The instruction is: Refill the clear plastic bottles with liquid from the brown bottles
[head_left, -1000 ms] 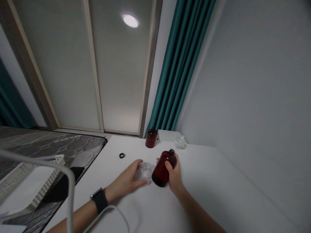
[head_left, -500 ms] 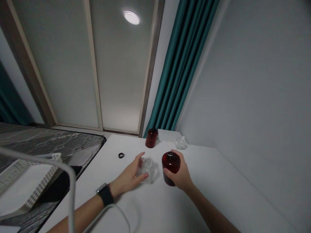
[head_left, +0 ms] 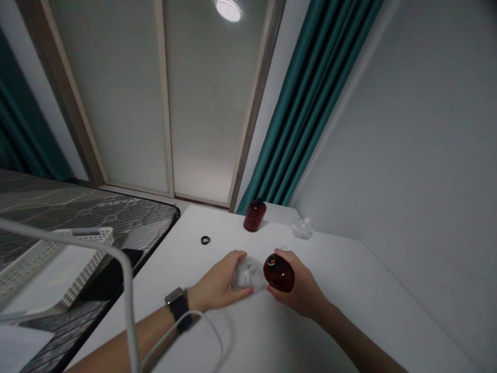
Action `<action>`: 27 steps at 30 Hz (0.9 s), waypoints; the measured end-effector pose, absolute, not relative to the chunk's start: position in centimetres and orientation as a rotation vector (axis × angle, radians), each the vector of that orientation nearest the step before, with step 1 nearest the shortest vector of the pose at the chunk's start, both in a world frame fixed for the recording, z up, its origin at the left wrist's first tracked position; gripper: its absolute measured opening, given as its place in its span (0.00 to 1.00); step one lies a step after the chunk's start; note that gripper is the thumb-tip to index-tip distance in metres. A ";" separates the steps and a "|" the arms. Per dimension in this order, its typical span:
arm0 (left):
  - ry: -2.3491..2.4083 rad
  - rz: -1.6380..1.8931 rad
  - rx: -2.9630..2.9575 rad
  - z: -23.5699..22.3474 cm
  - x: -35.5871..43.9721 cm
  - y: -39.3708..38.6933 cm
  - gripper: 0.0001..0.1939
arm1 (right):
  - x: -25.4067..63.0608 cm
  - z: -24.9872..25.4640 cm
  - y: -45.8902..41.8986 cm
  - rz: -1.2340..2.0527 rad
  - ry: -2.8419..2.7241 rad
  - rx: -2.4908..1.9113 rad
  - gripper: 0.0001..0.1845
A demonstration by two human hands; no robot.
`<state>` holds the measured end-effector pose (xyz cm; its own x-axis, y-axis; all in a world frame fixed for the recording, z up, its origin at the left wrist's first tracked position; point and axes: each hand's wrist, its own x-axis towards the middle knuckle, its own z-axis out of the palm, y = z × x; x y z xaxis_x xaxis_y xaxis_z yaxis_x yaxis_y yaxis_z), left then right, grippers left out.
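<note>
My right hand (head_left: pixel 301 285) is wrapped round a dark red-brown bottle (head_left: pixel 280 274), which is tilted with its neck end towards the left. To its left, my left hand (head_left: pixel 223 280) grips a clear plastic bag (head_left: pixel 249 273) between thumb and fingers. The bag lies low over the white table, close beside the bottle; whether the two touch I cannot tell. Another red-brown bottle (head_left: pixel 254 216) stands farther back with a black top. A small black ring (head_left: pixel 205 240) lies on the table, left of the hands.
At the back of the white table (head_left: pixel 186 342) are a crumpled clear plastic bag (head_left: pixel 302 228) and a white box-like object (head_left: pixel 281 211). A white perforated basket (head_left: pixel 66 290) stands at left. A white cable (head_left: pixel 126 290) crosses the near left. The wall (head_left: pixel 419 155) borders the right side.
The bottle in my right hand has gone from upright to tilted, closer to the bag. My left hand has closed on the bag. The view has shifted slightly.
</note>
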<state>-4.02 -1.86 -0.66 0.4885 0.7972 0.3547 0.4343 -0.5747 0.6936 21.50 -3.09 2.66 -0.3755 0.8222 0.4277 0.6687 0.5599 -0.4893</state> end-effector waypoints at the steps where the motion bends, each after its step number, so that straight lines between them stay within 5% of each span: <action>1: 1.009 0.919 2.215 -0.7 -4.0 -1.8 0.35 | 21.5 2.8 -3.2 0.304 -2.187 -1.191 0.41; 27: 0.960 0.798 2.009 -0.7 -3.9 -2.0 0.39 | 20.0 8.0 -3.6 0.417 -2.611 -1.397 0.37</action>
<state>-3.92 -2.01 -0.67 0.5228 0.8270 0.2069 0.3543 -0.4316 0.8296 19.96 -3.64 7.97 -0.5547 0.8320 0.0017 0.7900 0.5274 -0.3126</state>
